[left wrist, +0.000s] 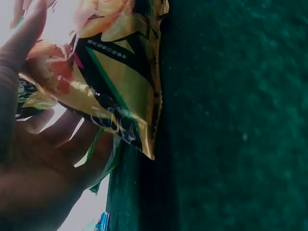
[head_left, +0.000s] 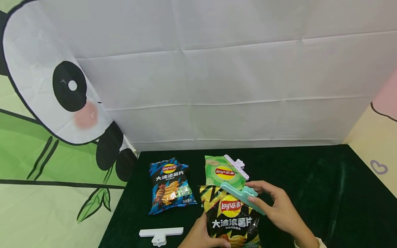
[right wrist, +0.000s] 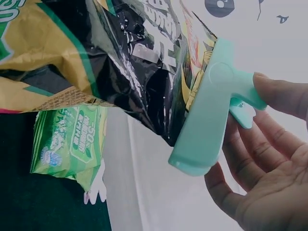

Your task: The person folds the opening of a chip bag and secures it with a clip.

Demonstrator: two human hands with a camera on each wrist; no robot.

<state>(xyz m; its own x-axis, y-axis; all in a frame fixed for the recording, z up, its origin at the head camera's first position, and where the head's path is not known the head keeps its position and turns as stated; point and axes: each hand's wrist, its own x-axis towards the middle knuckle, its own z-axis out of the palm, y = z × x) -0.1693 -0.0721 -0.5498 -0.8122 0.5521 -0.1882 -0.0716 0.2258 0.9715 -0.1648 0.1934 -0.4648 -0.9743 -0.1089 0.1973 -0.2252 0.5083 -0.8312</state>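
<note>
My left hand (head_left: 201, 235) grips the lower left side of a black and yellow Lay's chip bag (head_left: 231, 222), thumb on its front. The left wrist view shows the fingers behind the bag (left wrist: 120, 72), lifted off the cloth. My right hand (head_left: 280, 208) pinches the handles of a teal bag clip (head_left: 240, 197) between thumb and fingers. The clip's long bar lies slanted across the bag's top edge; in the right wrist view the clip (right wrist: 204, 110) meets that edge. Whether its jaws are fully closed I cannot tell.
Behind the black bag lies a green Lay's bag (head_left: 221, 172) with a white clip (head_left: 237, 167) on its top corner. A blue Lay's bag (head_left: 171, 187) lies to the left. A loose white clip (head_left: 161, 234) rests near the front on the dark green cloth (head_left: 310, 179).
</note>
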